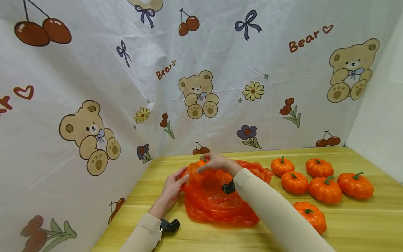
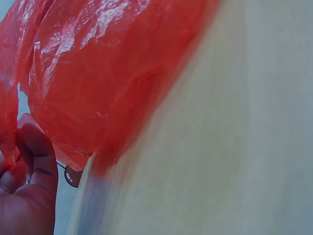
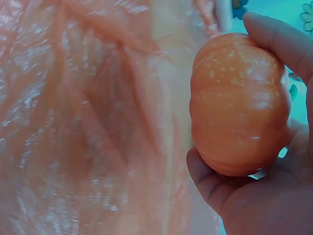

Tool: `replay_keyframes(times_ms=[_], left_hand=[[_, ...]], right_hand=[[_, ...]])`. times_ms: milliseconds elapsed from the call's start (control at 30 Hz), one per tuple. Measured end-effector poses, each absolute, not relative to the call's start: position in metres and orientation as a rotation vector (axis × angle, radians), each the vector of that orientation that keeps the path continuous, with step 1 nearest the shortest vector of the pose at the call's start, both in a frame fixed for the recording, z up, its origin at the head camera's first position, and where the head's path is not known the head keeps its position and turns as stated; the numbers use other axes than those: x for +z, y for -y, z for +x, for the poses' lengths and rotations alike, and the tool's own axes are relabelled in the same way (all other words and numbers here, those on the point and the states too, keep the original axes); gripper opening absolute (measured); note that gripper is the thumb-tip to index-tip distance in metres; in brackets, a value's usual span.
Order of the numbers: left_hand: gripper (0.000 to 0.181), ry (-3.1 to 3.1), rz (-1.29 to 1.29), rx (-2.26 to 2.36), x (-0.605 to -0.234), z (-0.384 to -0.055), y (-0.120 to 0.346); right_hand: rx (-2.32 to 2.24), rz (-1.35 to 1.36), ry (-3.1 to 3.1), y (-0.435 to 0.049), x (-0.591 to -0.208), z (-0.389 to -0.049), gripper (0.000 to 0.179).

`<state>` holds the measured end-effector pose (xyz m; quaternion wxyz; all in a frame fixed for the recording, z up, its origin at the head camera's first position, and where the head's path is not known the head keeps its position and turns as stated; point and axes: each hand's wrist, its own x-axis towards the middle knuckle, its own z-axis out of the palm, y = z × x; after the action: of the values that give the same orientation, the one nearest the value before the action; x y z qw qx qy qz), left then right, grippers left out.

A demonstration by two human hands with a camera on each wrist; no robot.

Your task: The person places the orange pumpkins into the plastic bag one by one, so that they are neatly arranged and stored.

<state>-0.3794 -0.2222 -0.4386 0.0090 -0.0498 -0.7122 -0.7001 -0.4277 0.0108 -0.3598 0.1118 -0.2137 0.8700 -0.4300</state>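
My right hand [image 1: 217, 162] grips a small orange pumpkin [image 3: 239, 105] with a green stem, fingers on one side and thumb on the other. In the head view the pumpkin is above the left part of a red plastic bag [image 1: 220, 210], partly covered by the hand. The bag lies spread on the table with its mouth open upward. My left hand [image 1: 173, 185] pinches the bag's left rim between thumb and fingers. From the left wrist, the thin red film [image 2: 98, 88] runs into the fingers [image 2: 39, 152].
Several orange pumpkins [image 1: 325, 190] stand on the wooden table [image 1: 362, 224] to the right of the bag; the nearest pumpkin [image 1: 311, 217] is beside my right sleeve. A bear-printed cloth [image 1: 220, 136] hangs behind and to the left. A white wall [image 1: 381, 122] borders the right.
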Motion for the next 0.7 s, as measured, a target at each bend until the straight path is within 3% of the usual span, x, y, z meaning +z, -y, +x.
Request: replay_keyframes(times_ms=[300, 533, 700], left_hand=[[0.058, 2.196, -0.171, -2.237, -0.438, -0.380, 0.222], [0.057, 2.193, -0.175, -2.242, -0.438, -0.380, 0.222], [0.057, 2.191, -0.175, -2.244, -0.439, -0.380, 0.221]], right_hand=[[-1.256, -0.605, -2.602, 0.004, -0.379, -0.428, 0.064], [-1.255, -0.542, -2.671, 0.016, -0.387, -0.420, 0.074], [-1.291, -0.481, -2.728, 0.023, -0.395, -0.418, 0.073]])
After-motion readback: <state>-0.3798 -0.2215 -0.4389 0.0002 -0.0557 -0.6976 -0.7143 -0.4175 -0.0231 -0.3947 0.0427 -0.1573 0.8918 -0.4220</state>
